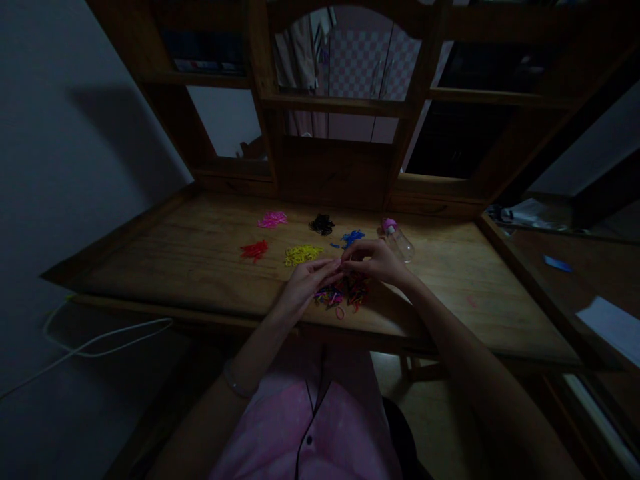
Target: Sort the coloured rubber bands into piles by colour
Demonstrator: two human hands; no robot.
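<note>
Above a mixed pile of small coloured rubber bands (334, 295), my left hand (307, 280) and my right hand (373, 260) meet at the fingertips. Both hands look closed in a pinch; what lies between the fingers is too small and dark to make out. A single pink band (341, 313) lies in front of the pile. Beyond my hands are sorted heaps: yellow bands (302, 255), blue bands (353, 237), black bands (321, 225), red bands (255, 250) and pink bands (273, 219).
A clear bottle with a pink top (400, 243) lies just beyond my right hand. The wooden desk (200, 280) has a shelf unit (335, 170) along its back. A white cable (105, 343) hangs at the left, and a side surface (575, 267) holds papers.
</note>
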